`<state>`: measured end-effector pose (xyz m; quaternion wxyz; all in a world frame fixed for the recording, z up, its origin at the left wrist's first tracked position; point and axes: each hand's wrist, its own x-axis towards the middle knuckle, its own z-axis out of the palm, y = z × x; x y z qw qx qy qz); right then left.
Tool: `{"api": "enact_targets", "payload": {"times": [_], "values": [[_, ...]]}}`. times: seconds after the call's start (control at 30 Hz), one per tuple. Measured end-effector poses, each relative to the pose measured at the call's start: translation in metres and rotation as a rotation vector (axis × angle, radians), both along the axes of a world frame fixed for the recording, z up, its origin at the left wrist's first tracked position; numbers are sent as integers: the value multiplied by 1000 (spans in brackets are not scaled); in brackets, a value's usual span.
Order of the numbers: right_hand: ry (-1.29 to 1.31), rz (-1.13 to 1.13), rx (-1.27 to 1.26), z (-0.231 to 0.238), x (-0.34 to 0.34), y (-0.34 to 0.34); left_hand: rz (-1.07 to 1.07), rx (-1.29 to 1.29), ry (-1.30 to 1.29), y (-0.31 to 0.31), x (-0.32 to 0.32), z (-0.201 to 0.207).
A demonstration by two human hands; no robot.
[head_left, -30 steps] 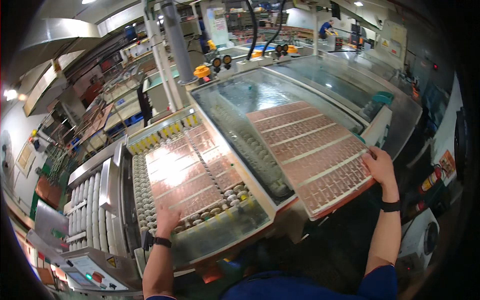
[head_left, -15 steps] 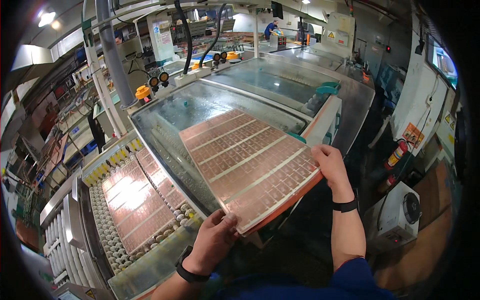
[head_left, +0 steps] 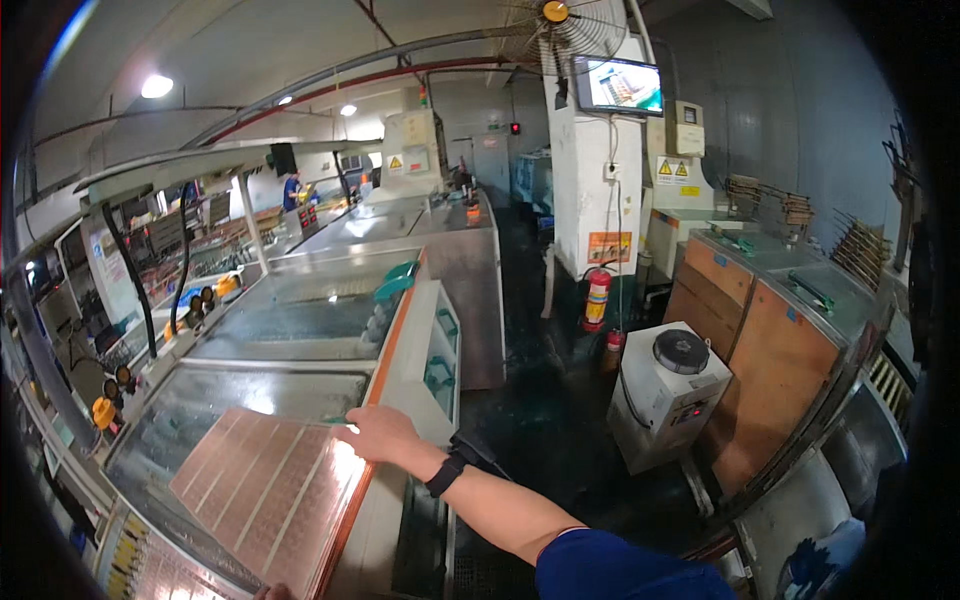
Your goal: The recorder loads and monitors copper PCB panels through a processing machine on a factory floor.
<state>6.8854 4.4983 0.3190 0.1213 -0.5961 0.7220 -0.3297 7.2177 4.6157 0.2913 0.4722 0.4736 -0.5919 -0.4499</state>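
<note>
Here, around eight o'clock in the view, the striped copper-coloured panel (head_left: 250, 490) slants over the clear-topped tank (head_left: 200, 400), its stripes running from one to seven, though foreshortening hides which side is longer. Just beneath, at seven, the left hand (head_left: 272, 592) barely shows, its grip untellable; the right hand (head_left: 385, 435), with the panel toward its eight o'clock, pinches the two-o'clock corner.

Circuit panel (head_left: 250, 485) over the tank cover (head_left: 300, 390), along its right edge; right hand (head_left: 385, 435) at the panel's far right corner; fire extinguisher (head_left: 597, 300) before the pillar (head_left: 585, 185); fan-topped unit (head_left: 665, 400) left of the cabinet (head_left: 785, 375).
</note>
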Motion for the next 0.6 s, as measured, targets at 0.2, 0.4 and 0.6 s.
{"api": "enact_targets", "payload": {"times": [0.2, 0.4, 0.6], "values": [[157, -13, -93, 10, 16, -8, 142, 343, 803, -29, 91, -63], [654, 252, -195, -16, 36, -36, 507, 328, 824, 9, 83, -52], [70, 104, -62, -55, -58, -67, 92, 407, 564, 67, 96, -98]]}}
